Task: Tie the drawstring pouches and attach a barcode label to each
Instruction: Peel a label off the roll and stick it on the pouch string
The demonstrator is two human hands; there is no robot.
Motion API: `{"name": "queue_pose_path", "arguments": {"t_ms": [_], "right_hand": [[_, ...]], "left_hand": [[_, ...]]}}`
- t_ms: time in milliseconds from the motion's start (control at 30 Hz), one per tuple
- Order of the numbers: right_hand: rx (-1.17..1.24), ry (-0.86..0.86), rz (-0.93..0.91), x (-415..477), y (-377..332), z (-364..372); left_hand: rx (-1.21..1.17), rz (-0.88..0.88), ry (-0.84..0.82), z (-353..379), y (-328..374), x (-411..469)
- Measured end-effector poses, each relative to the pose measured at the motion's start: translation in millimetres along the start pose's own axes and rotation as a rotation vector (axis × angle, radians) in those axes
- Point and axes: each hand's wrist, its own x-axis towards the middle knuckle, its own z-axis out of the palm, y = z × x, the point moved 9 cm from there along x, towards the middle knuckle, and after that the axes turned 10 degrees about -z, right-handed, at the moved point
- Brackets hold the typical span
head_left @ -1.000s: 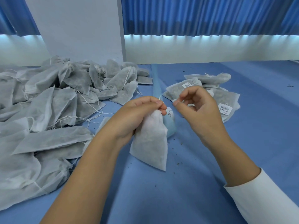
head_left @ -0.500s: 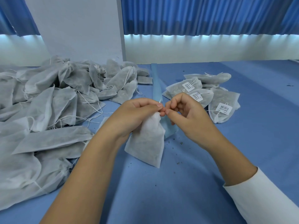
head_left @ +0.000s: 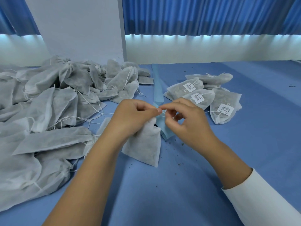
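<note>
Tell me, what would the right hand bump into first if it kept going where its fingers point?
Probably the left hand: the right hand, pinching the drawstring, nearly touches it above the pouch, though depth is unclear.

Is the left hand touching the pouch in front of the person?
Touching. The head view shows the left hand curled round the gathered neck of the pouch, whose body spreads out directly below the grip.

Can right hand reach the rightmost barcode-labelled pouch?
Likely yes: only bare blue tabletop lies between the right hand and that white labelled fabric pouch. But it pinches the drawstring of the held white pouch, so must release first.
</note>
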Motion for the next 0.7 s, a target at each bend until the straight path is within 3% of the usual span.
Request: {"name": "queue_pose_path", "arguments": {"t_ms": [267,467,700], "right_hand": [[0.05,-0.118,0.168,-2.6,12.9,9.1],[0.339,-0.108,0.37,-5.8,21.0,11.8],[0.444,-0.066,0.374,-7.1,25.4,8.9]], "left_hand": [[0.083,0.104,0.03,1.1,8.6,-1.9],[-0.047,-0.01,-0.043,3.1,0.7,-1.9],[-0.119,-0.082,-0.099,7.5,-3.0,-3.5]]}}
